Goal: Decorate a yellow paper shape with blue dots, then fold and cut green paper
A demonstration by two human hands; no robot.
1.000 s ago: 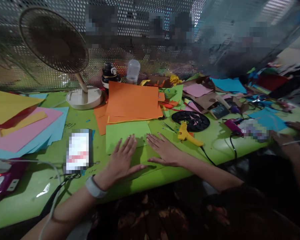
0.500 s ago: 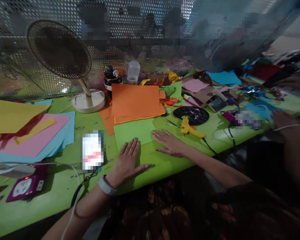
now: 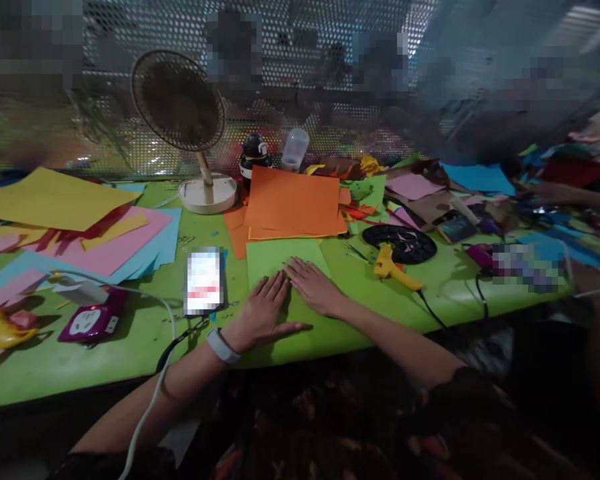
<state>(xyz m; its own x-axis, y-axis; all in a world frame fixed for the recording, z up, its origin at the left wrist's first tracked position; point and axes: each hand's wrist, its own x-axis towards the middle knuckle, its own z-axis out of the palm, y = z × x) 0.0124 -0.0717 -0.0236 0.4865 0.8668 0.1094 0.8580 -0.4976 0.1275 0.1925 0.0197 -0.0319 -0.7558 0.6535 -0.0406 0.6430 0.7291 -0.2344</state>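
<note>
A hand could pass along the strip of green surface (image 3: 365,283) between the right hand (image 3: 310,285) and the yellow glue gun (image 3: 397,273), whose black cord (image 3: 433,310) crosses the near edge to the right. A narrower lane runs between the phone (image 3: 205,283) and the light green sheet (image 3: 285,257). Beyond that sheet, orange sheets (image 3: 293,203) stand in the way, with the fan (image 3: 207,195) behind them to the left. Left of the phone, a white cable (image 3: 173,327) curves down across the left forearm (image 3: 200,370).
</note>
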